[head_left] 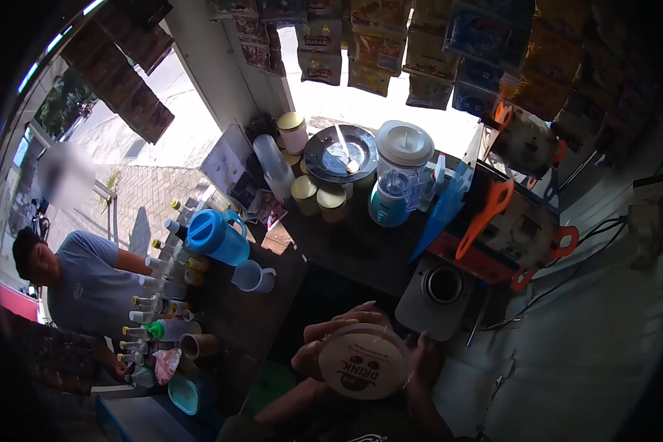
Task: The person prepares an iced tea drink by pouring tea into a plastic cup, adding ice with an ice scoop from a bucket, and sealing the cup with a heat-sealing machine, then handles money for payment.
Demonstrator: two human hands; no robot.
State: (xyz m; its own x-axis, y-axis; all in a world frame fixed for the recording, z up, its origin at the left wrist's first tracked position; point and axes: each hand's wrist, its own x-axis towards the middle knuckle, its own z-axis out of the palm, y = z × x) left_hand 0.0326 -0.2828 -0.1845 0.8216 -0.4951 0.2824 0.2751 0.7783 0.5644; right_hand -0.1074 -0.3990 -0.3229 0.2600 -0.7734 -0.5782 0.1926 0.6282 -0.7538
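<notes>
A plastic cup is held low in front of my body. Its round, pale top faces up, printed with the word DRINK and a small face-like drawing. My left hand wraps round the far and left side of the cup, fingers curled. On the cup's right side, my right hand presses against the rim with its thumb raised; its other fingers are mostly hidden. Just beyond my hands is a grey plate with a round dark opening, part of a cup sealing machine with orange handles.
A blender, a dark pan and several jars stand at the back of the counter. Left are a blue pitcher, a clear measuring jug and several bottles. A person stands outside. Sachets hang above.
</notes>
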